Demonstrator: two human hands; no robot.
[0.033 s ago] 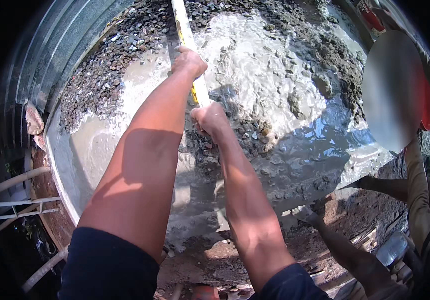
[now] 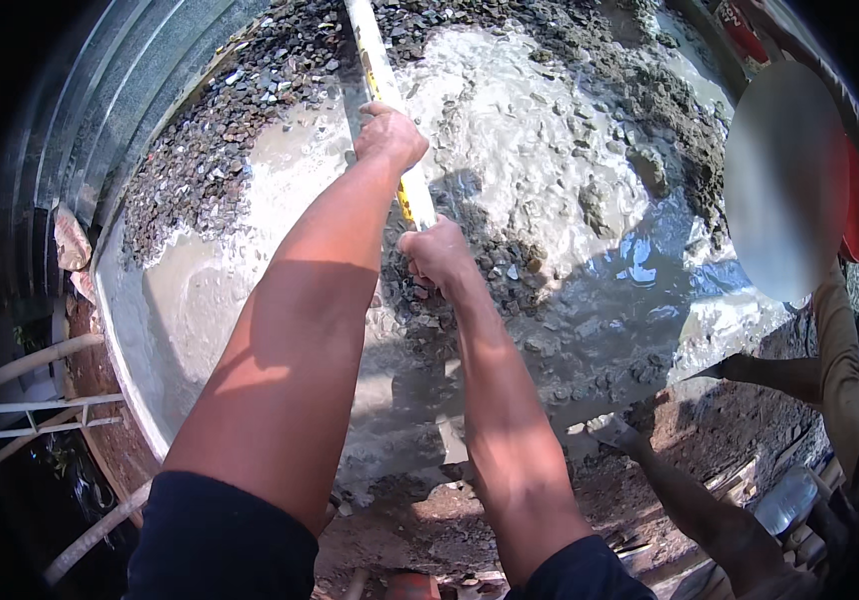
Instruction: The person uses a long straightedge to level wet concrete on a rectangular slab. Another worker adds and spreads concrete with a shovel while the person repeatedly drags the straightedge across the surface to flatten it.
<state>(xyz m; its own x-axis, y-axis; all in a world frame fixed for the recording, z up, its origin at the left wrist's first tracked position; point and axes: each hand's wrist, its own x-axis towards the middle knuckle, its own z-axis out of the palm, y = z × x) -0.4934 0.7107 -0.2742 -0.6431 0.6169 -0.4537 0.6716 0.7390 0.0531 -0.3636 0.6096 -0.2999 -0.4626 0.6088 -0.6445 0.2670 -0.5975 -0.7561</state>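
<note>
A white pole with yellow markings slants from the top edge down into wet concrete mix. My left hand is wrapped round it higher up. Lower down, my right hand closes round the same pole near its visible end. The pole's far end lies beyond the top of the picture, so the tool's kind cannot be told. Dark gravel lies at the far left of the mix, and a clump of wet stones sits just right of my right hand.
Corrugated metal sheeting stands at the far left. Bamboo poles lie at the left. On the right are another person's arm and sleeve, a bare leg, a red object and a clear plastic bottle.
Both my hands and the pole have shifted slightly right and toward me. My grip on the pole stays the same.
</note>
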